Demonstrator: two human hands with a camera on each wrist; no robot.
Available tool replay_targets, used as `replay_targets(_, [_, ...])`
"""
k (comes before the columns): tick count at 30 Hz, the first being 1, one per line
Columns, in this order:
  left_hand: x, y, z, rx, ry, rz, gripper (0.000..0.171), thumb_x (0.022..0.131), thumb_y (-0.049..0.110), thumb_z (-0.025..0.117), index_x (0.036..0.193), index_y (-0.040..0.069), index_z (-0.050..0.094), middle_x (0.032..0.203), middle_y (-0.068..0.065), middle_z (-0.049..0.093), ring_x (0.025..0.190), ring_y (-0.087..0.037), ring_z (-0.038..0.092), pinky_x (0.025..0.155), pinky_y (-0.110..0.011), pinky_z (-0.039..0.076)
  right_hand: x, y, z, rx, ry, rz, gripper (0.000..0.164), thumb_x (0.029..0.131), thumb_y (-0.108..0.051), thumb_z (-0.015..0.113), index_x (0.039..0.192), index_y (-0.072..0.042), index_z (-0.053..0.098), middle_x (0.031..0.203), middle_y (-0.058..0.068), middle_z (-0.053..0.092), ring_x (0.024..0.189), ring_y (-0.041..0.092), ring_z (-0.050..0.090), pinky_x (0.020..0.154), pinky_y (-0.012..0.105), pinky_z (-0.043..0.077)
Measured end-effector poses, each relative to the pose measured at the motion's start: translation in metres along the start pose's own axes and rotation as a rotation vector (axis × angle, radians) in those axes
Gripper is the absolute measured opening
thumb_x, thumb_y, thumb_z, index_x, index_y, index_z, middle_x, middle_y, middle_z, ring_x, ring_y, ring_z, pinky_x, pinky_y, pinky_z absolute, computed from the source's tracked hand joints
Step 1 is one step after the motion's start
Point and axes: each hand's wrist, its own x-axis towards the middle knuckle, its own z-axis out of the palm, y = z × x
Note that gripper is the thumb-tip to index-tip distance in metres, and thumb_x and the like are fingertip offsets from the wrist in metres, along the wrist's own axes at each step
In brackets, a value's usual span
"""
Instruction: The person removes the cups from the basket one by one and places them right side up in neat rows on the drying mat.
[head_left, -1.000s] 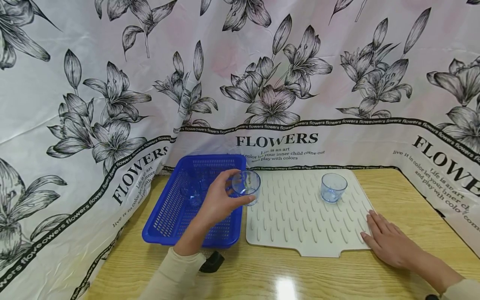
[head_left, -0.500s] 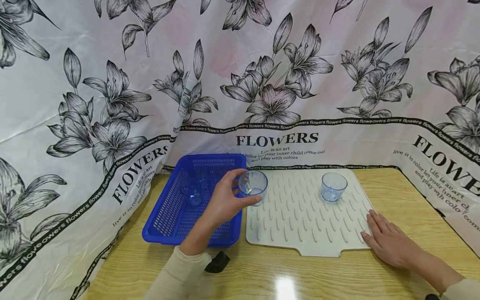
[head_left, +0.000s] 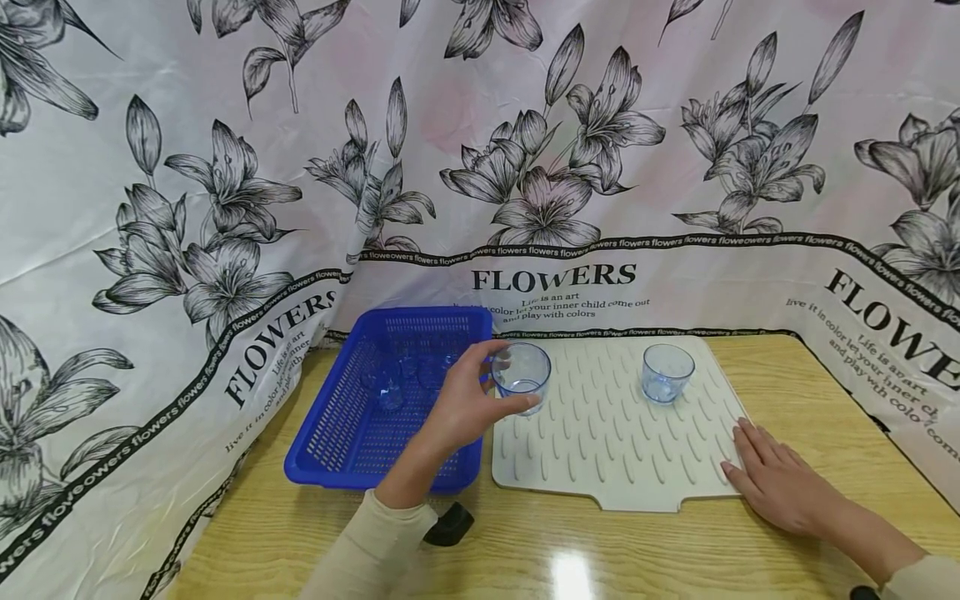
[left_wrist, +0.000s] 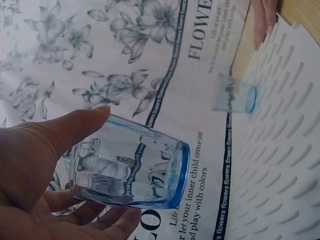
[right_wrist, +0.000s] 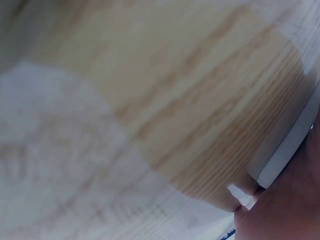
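My left hand (head_left: 468,396) grips a clear bluish drinking glass (head_left: 521,375) between thumb and fingers, over the left part of a white ridged drying board (head_left: 600,467). In the left wrist view the held glass (left_wrist: 132,167) lies sideways across the picture, its blue base pointing toward the board. A second bluish glass (head_left: 666,375) stands upright on the board's right half. My right hand (head_left: 780,479) lies flat with its fingers extended, fingertips at the board's right edge; the right wrist view shows only part of that hand (right_wrist: 285,205) beside the edge.
Left of the board is a blue perforated plastic basket (head_left: 322,473) with several clear glasses (head_left: 388,387) inside. Both stand on a wood-grain table (head_left: 525,542). A flower-printed cloth (head_left: 555,300) hangs close behind and along both sides.
My left hand has carried the glass rightward, from the basket's right rim to above the board's left part. The right hand and the standing glass have stayed in place.
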Motion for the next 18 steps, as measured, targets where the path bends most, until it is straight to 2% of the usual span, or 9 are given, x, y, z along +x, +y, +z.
replay_targets(18, [0.008, 0.001, 0.019, 0.008, -0.026, 0.007, 0.082, 0.081, 0.02, 0.089, 0.15, 0.008, 0.046, 0.143, -0.012, 0.051, 0.133, -0.032, 0.053, 0.111, -0.043, 0.046, 0.0, -0.001, -0.001, -0.008, 0.004, -0.003, 0.073, 0.112, -0.039, 0.038, 0.152, 0.021, 0.021, 0.158, 0.042, 0.016, 0.147, 0.06, 0.012, 0.111, 0.075, 0.018])
